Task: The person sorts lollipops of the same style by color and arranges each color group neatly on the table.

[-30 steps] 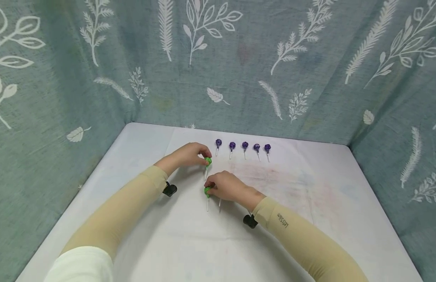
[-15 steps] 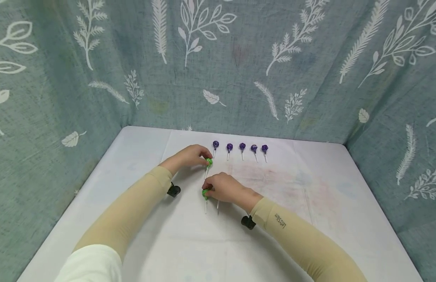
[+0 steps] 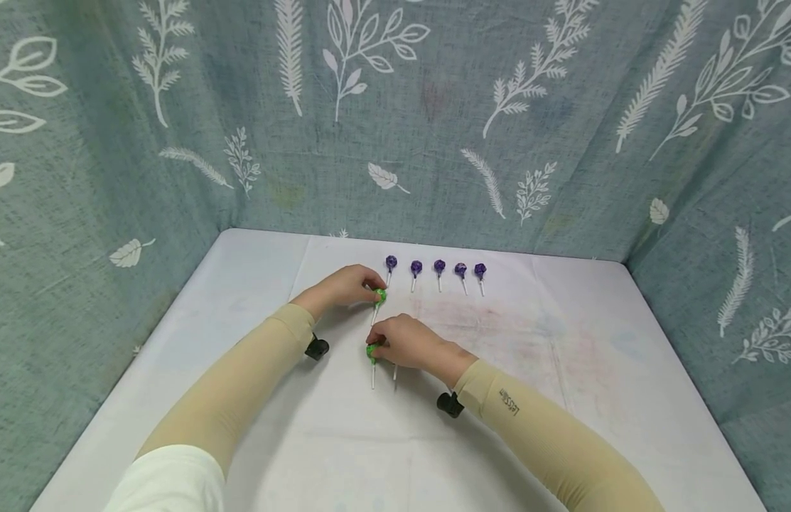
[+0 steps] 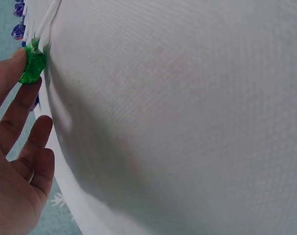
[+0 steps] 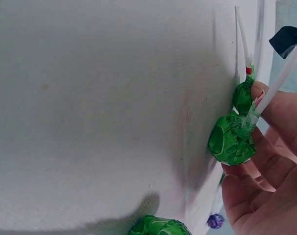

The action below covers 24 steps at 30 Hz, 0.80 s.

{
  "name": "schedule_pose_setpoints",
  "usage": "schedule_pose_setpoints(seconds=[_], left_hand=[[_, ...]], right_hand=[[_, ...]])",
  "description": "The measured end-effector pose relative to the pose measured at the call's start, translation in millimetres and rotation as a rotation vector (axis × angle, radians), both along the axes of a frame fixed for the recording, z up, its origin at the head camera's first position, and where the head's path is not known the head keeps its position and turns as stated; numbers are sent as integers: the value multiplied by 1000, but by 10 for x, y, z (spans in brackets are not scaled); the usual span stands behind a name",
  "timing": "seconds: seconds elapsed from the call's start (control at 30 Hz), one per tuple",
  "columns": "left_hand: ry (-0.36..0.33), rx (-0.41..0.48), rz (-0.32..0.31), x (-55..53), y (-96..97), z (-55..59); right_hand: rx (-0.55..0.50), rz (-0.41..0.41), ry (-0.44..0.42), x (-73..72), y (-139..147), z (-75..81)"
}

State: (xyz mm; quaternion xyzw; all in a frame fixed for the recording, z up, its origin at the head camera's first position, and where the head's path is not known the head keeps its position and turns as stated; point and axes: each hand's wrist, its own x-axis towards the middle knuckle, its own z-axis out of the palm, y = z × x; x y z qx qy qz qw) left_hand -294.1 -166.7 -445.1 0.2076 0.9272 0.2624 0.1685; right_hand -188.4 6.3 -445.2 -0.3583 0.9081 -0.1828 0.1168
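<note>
At the far left of the head view, my left hand (image 3: 350, 286) pinches the head of a green-wrapped lollipop (image 3: 380, 296) between thumb and fingertip. Its white stick points toward me. The left wrist view shows that green lollipop (image 4: 34, 64) at the fingertips, with the other fingers loosely bent. Nearer me, my right hand (image 3: 408, 343) pinches another green lollipop (image 3: 372, 351) by its head. A second stick (image 3: 396, 372) emerges from beneath this hand, its candy hidden there. In the right wrist view, a nearer green lollipop (image 5: 231, 139) overlaps the farther green lollipop (image 5: 243, 98).
Several purple lollipops (image 3: 439, 266) lie in a row along the back of the white-covered table (image 3: 344, 455). A further green lollipop (image 5: 159, 226) shows at the bottom of the right wrist view. Leaf-patterned cloth (image 3: 395, 128) walls the back and sides.
The head view has shifted slightly. My left hand and its green lollipop have edged a little right and toward me. The right hand keeps its place on its lollipop.
</note>
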Motion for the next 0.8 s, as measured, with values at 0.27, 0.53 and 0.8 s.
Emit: schedule_pose_setpoints(seconds=[0.27,0.53,0.8], left_hand=[[-7,19,7,5,-15,-21],[-12,25,22,18,-19,-34],[-21,35,20,-8,-31,-58]], right_hand=[[-4,13,-14,-2,-1,17],[-17,-5,-53,-26,-2,103],[-53,-26,-31,-151,56,236]])
